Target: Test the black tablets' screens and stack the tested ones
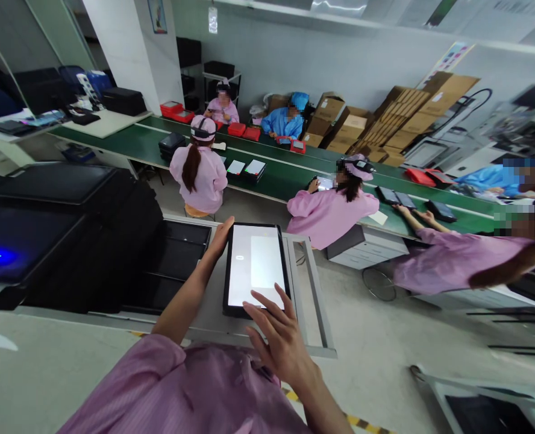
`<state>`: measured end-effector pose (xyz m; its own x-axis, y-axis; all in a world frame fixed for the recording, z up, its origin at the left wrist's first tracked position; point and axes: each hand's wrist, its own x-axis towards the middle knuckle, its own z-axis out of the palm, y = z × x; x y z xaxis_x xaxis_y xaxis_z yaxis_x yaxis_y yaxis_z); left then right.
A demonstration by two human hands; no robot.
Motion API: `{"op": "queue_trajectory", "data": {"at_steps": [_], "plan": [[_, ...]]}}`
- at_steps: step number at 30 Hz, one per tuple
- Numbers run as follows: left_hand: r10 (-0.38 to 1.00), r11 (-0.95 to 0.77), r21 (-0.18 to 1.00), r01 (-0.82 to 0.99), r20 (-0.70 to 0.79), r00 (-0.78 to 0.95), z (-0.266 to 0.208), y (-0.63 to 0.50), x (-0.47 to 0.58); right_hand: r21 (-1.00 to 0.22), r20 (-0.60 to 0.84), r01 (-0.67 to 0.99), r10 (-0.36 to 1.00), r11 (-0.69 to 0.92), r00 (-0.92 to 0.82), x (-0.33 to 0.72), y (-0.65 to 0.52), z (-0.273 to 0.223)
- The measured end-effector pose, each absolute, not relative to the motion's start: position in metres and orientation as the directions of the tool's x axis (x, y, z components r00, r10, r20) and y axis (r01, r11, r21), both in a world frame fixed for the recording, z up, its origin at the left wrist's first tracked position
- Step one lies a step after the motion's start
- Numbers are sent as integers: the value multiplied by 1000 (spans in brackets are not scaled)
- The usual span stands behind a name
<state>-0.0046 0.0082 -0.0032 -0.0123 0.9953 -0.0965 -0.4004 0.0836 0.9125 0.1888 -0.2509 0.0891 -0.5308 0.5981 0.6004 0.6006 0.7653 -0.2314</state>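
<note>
A black-framed tablet (244, 265) with a lit, mostly white screen is held up in front of me, over the grey top of a metal cart (315, 301). My left hand (221, 238) grips its left edge near the upper corner, with most of the fingers hidden behind it. Over the lower right part of the screen is my right hand (279, 331), its fingers spread. Whether a fingertip touches the glass I cannot tell. Stacked black tablets (172, 247) lie on the cart to the left of the one I hold.
Large stacks of black devices (68, 223) fill the cart's left side. Beyond runs a long green workbench (272, 181) where several co-workers in pink and blue sit. Cardboard boxes (353, 123) lean behind it. Another cart (434, 386) stands at lower right.
</note>
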Motion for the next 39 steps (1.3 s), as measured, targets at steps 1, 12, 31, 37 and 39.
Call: {"op": "queue_trajectory", "data": {"at_steps": [1, 12, 31, 37, 39], "plan": [[996, 81, 916, -392, -93, -10, -3, 8, -5, -241, 612, 607, 604, 757, -510, 189, -251, 88], [997, 69, 937, -342, -79, -15, 2, 6, -5, -282, 591, 618, 640, 734, -491, 177, -249, 82], [996, 71, 932, -356, -84, -22, 2, 6, -4, -260, 644, 801, 715, 539, -272, 195, -234, 81], [994, 81, 918, -388, -101, -33, 3, 7, -3, -283, 650, 670, 651, 686, -392, 184, -247, 77], [995, 73, 920, -386, -95, -37, 3, 8, -3, -274, 658, 638, 624, 719, -421, 181, -249, 77]]}}
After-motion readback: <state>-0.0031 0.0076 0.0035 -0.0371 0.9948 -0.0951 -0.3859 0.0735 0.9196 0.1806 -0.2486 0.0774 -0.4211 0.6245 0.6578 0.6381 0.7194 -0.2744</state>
